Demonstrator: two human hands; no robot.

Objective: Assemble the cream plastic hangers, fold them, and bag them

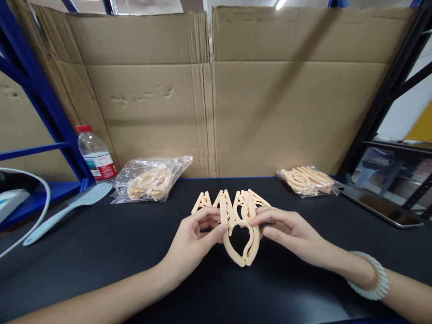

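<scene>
A beige plastic folding clothes hanger (231, 251) is held up in front of me, folded, its two arms pointing up and its curved parts forming a loop below. My left hand (197, 236) pinches its left side between thumb and fingers. On the opposite side, my right hand (292, 231) grips the other arm with thumb and fingertips. Just behind, several more beige folded hangers (201, 200) rest in a row on the black table (141, 252), partly hidden by the held one and my hands.
At the back left lies a clear bag of beige pieces (151, 182); a similar bag (307, 180) is at the back right. A bottle with a red cap (97, 157), a pale blue hairbrush (72, 208) and a dark flat device (381, 207) flank them. Cardboard (286, 112) walls the rear.
</scene>
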